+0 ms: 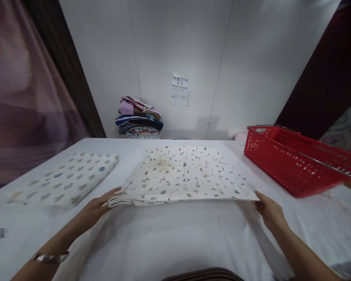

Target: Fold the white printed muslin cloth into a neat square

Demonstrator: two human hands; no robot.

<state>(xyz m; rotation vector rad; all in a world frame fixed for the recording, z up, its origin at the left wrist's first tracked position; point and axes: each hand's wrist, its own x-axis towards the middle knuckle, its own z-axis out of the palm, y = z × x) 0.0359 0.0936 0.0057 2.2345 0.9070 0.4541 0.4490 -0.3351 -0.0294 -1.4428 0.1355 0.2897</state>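
A white cloth with small grey and brown prints (pixel 184 171) lies folded in several layers on the white-covered table (pixel 175 238). My left hand (pixel 101 203) pinches its near left corner, where the layered edges show. At the near right corner, my right hand (pixel 269 208) grips the cloth between thumb and fingers. The near edge is raised slightly off the table between both hands. To the left lies another folded cloth, white with grey hearts and blue marks (pixel 67 177), touched by neither hand.
A red plastic basket (pixel 295 164) with metal handles stands on the right side. Folded clothes (pixel 140 117) are stacked at the back against the wall, left of two paper signs (pixel 179 89). A pink curtain (pixel 26 97) hangs at the left.
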